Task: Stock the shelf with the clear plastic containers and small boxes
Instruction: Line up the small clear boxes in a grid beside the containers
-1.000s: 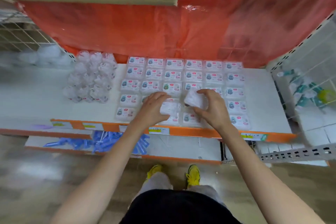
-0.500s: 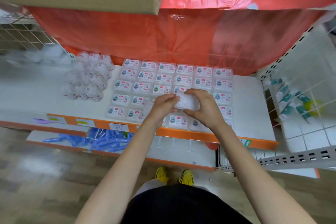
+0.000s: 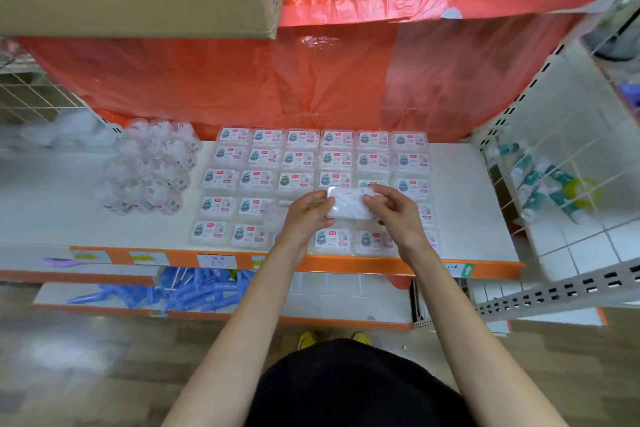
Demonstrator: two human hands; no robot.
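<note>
A clear plastic container (image 3: pixel 348 206), its label unseen, is pinched at both ends between the left hand (image 3: pixel 304 215) and right hand (image 3: pixel 394 218), just above the labelled rows (image 3: pixel 263 180) on the white shelf (image 3: pixel 460 204). It is probably best lowered flat, label up, square with its neighbours. The packs are glossy, shallow and round-cornered. Crinkled bagged tubs (image 3: pixel 152 166) sit at 9 o'clock and orange film (image 3: pixel 277 87) hangs at 12.

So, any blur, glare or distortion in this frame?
Head view: small boxes fairly sharp, print unreadable; left shelf end and floor smeared; wide-angle slants the side upright; the clear container in left hand and right hand is washed out.
</note>
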